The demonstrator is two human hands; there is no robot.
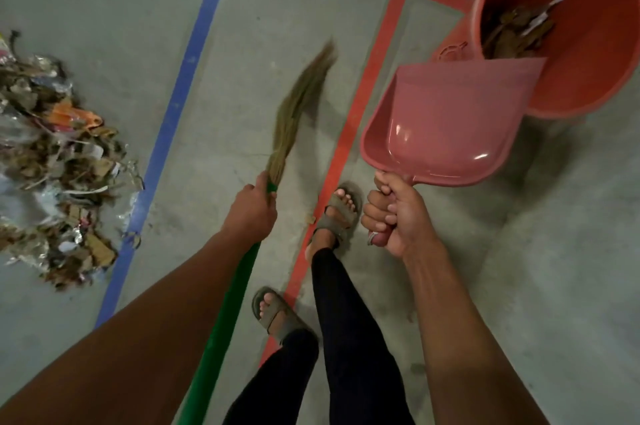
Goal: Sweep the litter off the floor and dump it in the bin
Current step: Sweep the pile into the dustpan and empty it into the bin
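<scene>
The right hand (pixel 391 217) grips the dustpan (pixel 446 120), tipped at the bin (pixel 568 26) in the upper right; the left hand (pixel 252 213) grips the broom (pixel 294 109). The pan looks empty, so the person should return for the litter (pixel 59 161) at the left.

The grey concrete floor (pixel 263 2) carries everything here. A blue painted stripe (pixel 180 92) runs across it from about twelve o'clock down to seven, and a red painted outline (pixel 360 106) turns a corner near one o'clock and heads down toward six. At nine o'clock, left of the blue stripe, lies a heap of litter (pixel 59 165) — dry leaves, foil scraps, paper, an orange bit — its edge just touching the stripe. At two o'clock stands an orange bin (pixel 595 44). Two sandalled feet (pixel 337 217) stand near six o'clock, along the red line.
</scene>
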